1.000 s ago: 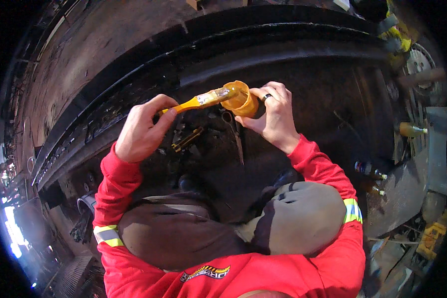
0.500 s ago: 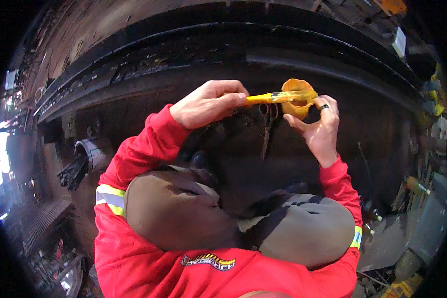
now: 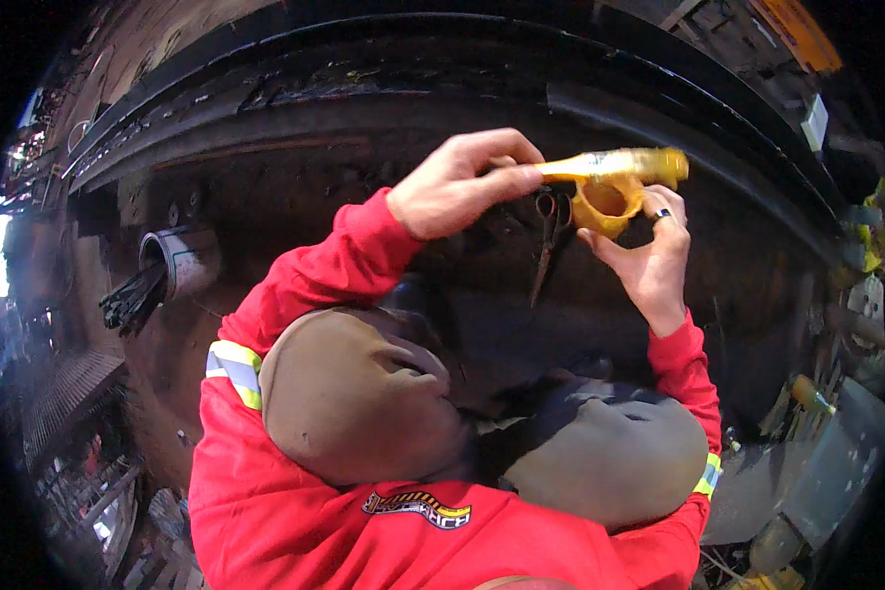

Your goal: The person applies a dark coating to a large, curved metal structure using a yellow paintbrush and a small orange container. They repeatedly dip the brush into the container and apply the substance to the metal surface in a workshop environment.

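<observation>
I see left hand (image 3: pixel 467 185) gripping yellow brush (image 3: pixel 610 165) across cup's far rim; contact unclear. Right hand (image 3: pixel 649 256) holds orange cup (image 3: pixel 602 218), mouth showing; can't tell fill. Far left: pale bucket (image 3: pixel 195 261), dark strips (image 3: pixel 133 298) poking out.

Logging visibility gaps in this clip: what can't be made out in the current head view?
In the head view:
Paintbrush bristles: blurred, apparently by motion.
Part of its handle: covered by the left hand.
Bottom of the orange cup: hidden by its wall and shadow.
Inner ends of the dark rods: hidden inside the white bucket.
Contents of the amber bottle, far right: too small to tell.
</observation>
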Demonstrator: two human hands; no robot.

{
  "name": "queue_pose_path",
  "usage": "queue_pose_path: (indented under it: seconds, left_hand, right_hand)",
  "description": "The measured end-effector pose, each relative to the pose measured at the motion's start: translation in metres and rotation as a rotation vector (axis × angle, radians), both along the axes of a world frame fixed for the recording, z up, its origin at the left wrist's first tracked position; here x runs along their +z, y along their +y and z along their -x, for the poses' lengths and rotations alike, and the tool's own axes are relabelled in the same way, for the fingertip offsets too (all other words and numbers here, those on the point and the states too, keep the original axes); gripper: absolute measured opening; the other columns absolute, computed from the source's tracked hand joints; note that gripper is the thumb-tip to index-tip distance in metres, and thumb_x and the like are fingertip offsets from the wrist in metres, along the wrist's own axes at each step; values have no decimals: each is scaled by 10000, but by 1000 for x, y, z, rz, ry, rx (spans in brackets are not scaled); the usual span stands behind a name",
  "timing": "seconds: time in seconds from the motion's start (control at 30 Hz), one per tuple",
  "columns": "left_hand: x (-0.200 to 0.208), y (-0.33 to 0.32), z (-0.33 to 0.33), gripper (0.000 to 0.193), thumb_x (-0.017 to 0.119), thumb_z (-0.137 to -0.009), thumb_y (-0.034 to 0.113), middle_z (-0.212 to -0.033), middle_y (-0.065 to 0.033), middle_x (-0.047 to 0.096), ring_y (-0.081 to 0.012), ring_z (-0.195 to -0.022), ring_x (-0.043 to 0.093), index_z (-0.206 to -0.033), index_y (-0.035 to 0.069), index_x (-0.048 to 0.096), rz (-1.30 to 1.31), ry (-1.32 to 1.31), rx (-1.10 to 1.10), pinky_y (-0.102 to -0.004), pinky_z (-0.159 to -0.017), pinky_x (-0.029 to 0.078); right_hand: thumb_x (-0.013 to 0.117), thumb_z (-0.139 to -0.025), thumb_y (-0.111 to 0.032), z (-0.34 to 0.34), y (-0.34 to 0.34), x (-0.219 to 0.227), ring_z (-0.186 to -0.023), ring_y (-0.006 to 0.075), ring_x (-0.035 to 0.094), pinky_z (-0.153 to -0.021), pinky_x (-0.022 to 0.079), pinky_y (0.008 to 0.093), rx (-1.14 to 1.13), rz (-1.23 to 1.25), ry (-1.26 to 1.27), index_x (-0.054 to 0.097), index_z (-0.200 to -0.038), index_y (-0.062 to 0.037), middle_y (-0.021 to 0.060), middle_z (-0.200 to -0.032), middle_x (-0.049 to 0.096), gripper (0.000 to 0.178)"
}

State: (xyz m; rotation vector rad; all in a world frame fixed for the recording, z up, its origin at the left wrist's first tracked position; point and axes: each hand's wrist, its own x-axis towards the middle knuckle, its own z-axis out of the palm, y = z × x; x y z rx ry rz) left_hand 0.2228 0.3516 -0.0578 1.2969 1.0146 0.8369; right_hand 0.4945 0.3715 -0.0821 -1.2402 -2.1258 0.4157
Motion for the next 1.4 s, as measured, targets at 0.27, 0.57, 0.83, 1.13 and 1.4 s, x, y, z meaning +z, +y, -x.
queue_pose_path:
  seconds: [0.27, 0.57, 0.83, 1.13, 1.4]
  left_hand:
    - [49, -6, 87, 325, 520, -1023, 259, -815, -64, 580, -111, -703, 515, -1244, 20, 514, -368, -163, 297, -255, -640, 413]
    - [57, -24, 179, 230, 681, -941, 122, -882, -46, 577, -118, -830, 547, -1154, 49, 634, -695, 775, 544, -267, -752, 440]
    - [27, 34, 187, 200, 754, -865, 170, -869, -47, 621, -250, -747, 651, -1059, 136, 723, -1056, 1311, 402, -342, -654, 520]
    - [36, 21, 226, 263, 762, -854, 53, -886, -67, 682, -172, -811, 701, -1115, 82, 751, -978, 1105, 388, -274, -725, 543]
    - [17, 60, 181, 256, 735, -868, 9, -891, -59, 681, -145, -814, 695, -1117, 69, 739, -1005, 1077, 331, -258, -734, 532]
  right_hand:
    - [963, -572, -210, 1, 1, -8, -1085, 310, 594, -957, 468, 419, 38, 66, 33, 683, -1008, -17, 146, -1056, 658, 553]
    - [950, -585, -176, -6, -2, -5, -1079, 303, 592, -942, 490, 411, 23, 46, 67, 673, -1007, -20, 143, -1059, 646, 528]
    - [949, -585, -170, -5, -4, -13, -1076, 305, 593, -938, 492, 412, 46, 39, 35, 663, -1020, -15, 146, -1057, 642, 544]
    - [943, -598, -157, -6, -3, -7, -1076, 293, 600, -934, 504, 396, -3, 65, 61, 673, -994, -14, 142, -1048, 647, 500]
    - [936, -610, -165, -2, -4, -8, -1081, 292, 597, -938, 501, 398, 14, 99, 33, 681, -1012, -6, 146, -1063, 651, 503]
